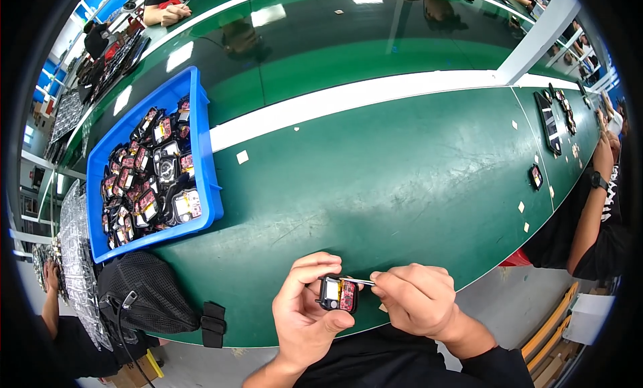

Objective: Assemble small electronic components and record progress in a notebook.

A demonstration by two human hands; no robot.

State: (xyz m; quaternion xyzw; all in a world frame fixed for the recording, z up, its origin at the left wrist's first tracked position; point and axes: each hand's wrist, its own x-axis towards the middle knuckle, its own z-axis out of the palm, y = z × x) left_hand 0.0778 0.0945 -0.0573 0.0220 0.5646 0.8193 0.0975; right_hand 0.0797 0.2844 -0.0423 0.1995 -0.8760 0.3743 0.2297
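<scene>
My left hand (305, 318) is closed around a small black device housing (338, 294), fingers at its back and thumb at its lower edge. The housing is open, showing a red circuit board, a whitish block and a bit of yellow. Between the thumb and fingers of my right hand (418, 301) are thin metal tweezers (362, 281), their tip at the upper edge of the housing. Most of the tweezers is hidden in that hand. Both hands are above the near edge of the green table (375, 187).
A blue bin (211, 164) holding several similar open devices stands at left. Before it lie a black mesh bag (147, 294) and a black strap (213, 324). Small white pieces (242, 158) dot the table. A single device (535, 176) lies at right, near a co-worker's arm (593, 214).
</scene>
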